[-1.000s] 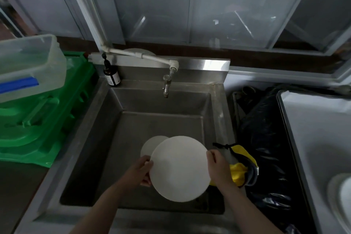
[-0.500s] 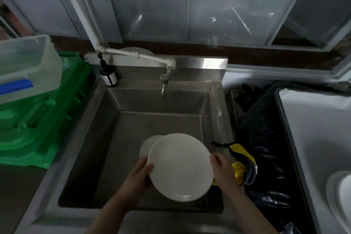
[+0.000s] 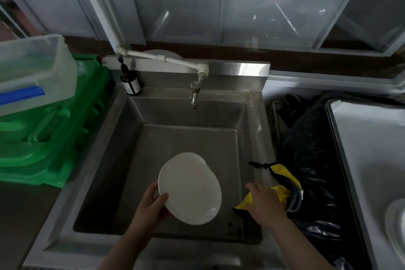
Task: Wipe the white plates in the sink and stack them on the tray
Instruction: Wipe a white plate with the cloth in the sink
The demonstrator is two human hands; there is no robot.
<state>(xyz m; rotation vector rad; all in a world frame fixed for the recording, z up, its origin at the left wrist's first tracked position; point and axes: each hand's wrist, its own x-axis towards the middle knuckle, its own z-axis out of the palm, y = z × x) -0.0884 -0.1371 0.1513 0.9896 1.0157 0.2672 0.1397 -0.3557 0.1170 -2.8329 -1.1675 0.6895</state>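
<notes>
My left hand (image 3: pixel 151 208) grips the near-left rim of a white plate (image 3: pixel 190 190), tilted above the steel sink (image 3: pixel 252 129). A second white plate (image 3: pixel 202 159) lies behind it in the basin, only its far edge showing. My right hand (image 3: pixel 263 203) has left the plate and rests on the yellow and grey cloth (image 3: pixel 285 184) draped over the sink's right rim; whether its fingers hold the cloth is unclear. The tray (image 3: pixel 359 160) lies at the right, with a white plate (image 3: pixel 396 223) at its near edge.
A tap (image 3: pixel 195 94) hangs over the back of the sink, with a dark bottle (image 3: pixel 130 82) at the back left. Green crates (image 3: pixel 50 133) and a clear plastic box (image 3: pixel 32 72) stand on the left. A black bag (image 3: pixel 311 160) fills the gap between sink and tray.
My right hand let go of the plate's right edge and moved right onto the cloth. The left hand alone now holds the plate, which shifted left and tilted.
</notes>
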